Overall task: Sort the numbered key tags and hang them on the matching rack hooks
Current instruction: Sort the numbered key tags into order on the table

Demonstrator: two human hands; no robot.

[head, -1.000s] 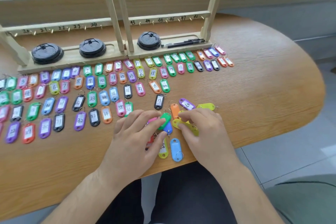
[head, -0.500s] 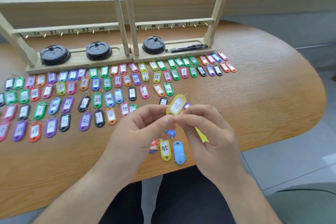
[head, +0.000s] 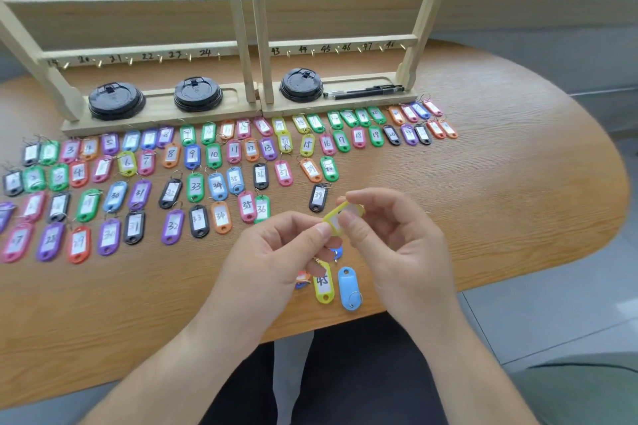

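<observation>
Lifted a second ago from the pile (head: 326, 283) below the fingers, the yellow tag (head: 341, 215) is now off the desk (head: 500, 190), pinched between left hand (head: 272, 252) and right hand (head: 400, 245) fingertips. Its number is unreadable; it probably gets read and placed next.

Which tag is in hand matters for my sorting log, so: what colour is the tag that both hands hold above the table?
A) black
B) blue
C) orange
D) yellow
D: the left hand and the right hand both pinch the yellow tag, its white label showing, while the blue tag lies flat on the table.
</observation>
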